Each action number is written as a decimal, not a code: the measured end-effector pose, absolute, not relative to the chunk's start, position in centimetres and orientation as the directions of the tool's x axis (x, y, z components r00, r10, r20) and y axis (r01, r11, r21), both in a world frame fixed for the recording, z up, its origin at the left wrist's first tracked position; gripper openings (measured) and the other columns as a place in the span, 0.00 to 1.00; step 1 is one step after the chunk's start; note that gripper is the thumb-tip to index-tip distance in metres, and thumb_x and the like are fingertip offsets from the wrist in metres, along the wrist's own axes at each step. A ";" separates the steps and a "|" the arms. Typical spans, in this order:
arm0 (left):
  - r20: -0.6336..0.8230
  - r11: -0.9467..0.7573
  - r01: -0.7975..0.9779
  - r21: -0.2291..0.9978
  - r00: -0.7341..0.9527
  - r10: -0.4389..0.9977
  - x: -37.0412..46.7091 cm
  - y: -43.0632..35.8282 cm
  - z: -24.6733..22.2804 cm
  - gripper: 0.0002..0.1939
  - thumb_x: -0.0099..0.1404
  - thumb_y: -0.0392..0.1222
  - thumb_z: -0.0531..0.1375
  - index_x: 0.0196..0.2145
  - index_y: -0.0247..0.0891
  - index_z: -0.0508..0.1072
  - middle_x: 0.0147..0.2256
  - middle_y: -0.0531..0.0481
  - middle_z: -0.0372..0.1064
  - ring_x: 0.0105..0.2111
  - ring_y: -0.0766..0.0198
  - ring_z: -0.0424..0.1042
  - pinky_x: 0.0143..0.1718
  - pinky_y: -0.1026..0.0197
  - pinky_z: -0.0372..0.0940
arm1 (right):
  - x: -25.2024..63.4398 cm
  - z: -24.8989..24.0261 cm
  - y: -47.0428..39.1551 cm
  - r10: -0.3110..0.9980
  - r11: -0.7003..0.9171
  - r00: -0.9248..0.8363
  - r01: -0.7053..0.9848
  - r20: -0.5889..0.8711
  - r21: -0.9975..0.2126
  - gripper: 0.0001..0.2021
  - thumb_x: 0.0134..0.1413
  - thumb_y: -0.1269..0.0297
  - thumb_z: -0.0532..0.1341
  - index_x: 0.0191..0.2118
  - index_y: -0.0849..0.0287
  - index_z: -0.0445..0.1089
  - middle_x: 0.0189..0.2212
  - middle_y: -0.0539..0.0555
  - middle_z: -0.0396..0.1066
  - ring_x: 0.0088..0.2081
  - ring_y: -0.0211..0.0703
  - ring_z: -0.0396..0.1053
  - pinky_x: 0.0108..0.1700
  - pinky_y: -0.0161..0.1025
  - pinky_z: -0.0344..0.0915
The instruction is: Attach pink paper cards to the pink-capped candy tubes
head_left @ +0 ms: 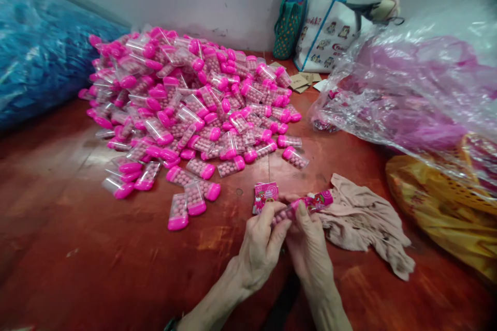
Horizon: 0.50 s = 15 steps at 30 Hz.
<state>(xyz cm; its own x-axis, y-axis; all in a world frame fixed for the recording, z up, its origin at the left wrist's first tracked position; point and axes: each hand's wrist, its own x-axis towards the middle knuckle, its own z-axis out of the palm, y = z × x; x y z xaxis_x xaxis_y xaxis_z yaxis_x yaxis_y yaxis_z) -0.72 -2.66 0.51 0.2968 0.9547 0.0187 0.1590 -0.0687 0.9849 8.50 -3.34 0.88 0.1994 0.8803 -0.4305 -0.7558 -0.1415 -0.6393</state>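
Note:
My left hand [259, 248] pinches a small clear candy container [286, 214] filled with pink balls. My right hand [310, 245] closes round the other end, its thumb pressed on a pink printed label [321, 200] that sticks out to the right. Whether the label is wrapped round the container or only held against it, I cannot tell. A small stack of the same printed labels [266, 194] lies on the floor just beyond my left fingers. Past it spreads a big heap of candy containers [194, 103] with bright pink caps, several lying loose at its near edge.
A crumpled beige cloth [365, 217] lies right of my hands. Farther right are a yellow bag [435, 217] and clear and pink plastic bags [419, 88]. A blue plastic sack [46, 57] stands at left. By the wall are a white tote [326, 36] and cardboard pieces [298, 81].

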 end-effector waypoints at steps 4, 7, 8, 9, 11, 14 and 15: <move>0.050 -0.133 0.223 0.966 0.343 0.938 -0.8 -2.8 0.1 0.10 0.63 0.37 0.51 0.43 0.38 0.63 0.32 0.49 0.68 0.30 0.64 0.67 0.31 0.64 0.60 | 8.3 1.1 -3.3 0.836 -0.106 0.283 -0.756 -0.470 -0.645 0.06 0.43 0.63 0.64 0.30 0.58 0.73 0.28 0.49 0.72 0.27 0.36 0.68 0.32 0.34 0.65; 0.051 -0.132 0.217 0.967 0.343 0.938 -0.8 -3.1 -0.1 0.10 0.63 0.37 0.50 0.44 0.39 0.63 0.32 0.49 0.67 0.29 0.65 0.67 0.30 0.64 0.60 | 7.9 1.1 -3.2 0.833 -0.118 0.317 -0.699 -0.454 -0.705 0.06 0.43 0.64 0.64 0.30 0.59 0.72 0.24 0.49 0.70 0.25 0.37 0.67 0.29 0.34 0.64; 0.046 -0.126 0.216 0.968 0.341 0.939 -0.9 -3.1 -0.2 0.10 0.64 0.37 0.50 0.43 0.38 0.63 0.31 0.49 0.67 0.29 0.65 0.67 0.30 0.65 0.60 | 7.8 1.1 -3.2 0.834 -0.122 0.322 -0.684 -0.448 -0.719 0.06 0.43 0.64 0.64 0.30 0.59 0.71 0.23 0.48 0.69 0.25 0.38 0.67 0.28 0.34 0.64; 0.041 -0.120 0.215 0.969 0.338 0.940 -0.9 -3.2 -0.2 0.09 0.64 0.37 0.50 0.42 0.38 0.63 0.31 0.50 0.67 0.29 0.65 0.67 0.29 0.65 0.59 | 7.6 1.0 -3.1 0.836 -0.123 0.325 -0.674 -0.442 -0.729 0.06 0.43 0.64 0.64 0.30 0.59 0.71 0.22 0.48 0.68 0.24 0.37 0.66 0.28 0.34 0.63; 0.029 -0.104 0.216 0.971 0.327 0.944 -0.9 -3.2 -0.3 0.07 0.64 0.37 0.50 0.40 0.38 0.63 0.30 0.50 0.66 0.28 0.66 0.67 0.28 0.65 0.59 | 7.4 0.8 -3.1 0.844 -0.124 0.320 -0.664 -0.430 -0.737 0.07 0.43 0.64 0.64 0.30 0.60 0.70 0.20 0.47 0.67 0.22 0.36 0.65 0.27 0.34 0.63; 0.015 -0.089 0.221 0.971 0.314 0.949 -0.9 -3.3 -0.4 0.07 0.64 0.37 0.49 0.39 0.38 0.63 0.29 0.50 0.66 0.27 0.67 0.66 0.26 0.66 0.58 | 7.0 0.4 -3.1 0.859 -0.124 0.300 -0.664 -0.414 -0.738 0.06 0.44 0.64 0.64 0.30 0.59 0.70 0.19 0.45 0.66 0.21 0.34 0.63 0.27 0.33 0.62; 0.007 -0.082 0.225 0.971 0.313 0.950 -0.9 -3.3 -0.4 0.07 0.64 0.37 0.49 0.39 0.38 0.63 0.29 0.50 0.66 0.26 0.67 0.66 0.25 0.66 0.57 | 6.9 0.3 -3.2 0.865 -0.129 0.288 -0.666 -0.412 -0.735 0.05 0.45 0.65 0.63 0.31 0.59 0.70 0.20 0.45 0.66 0.21 0.33 0.63 0.27 0.33 0.62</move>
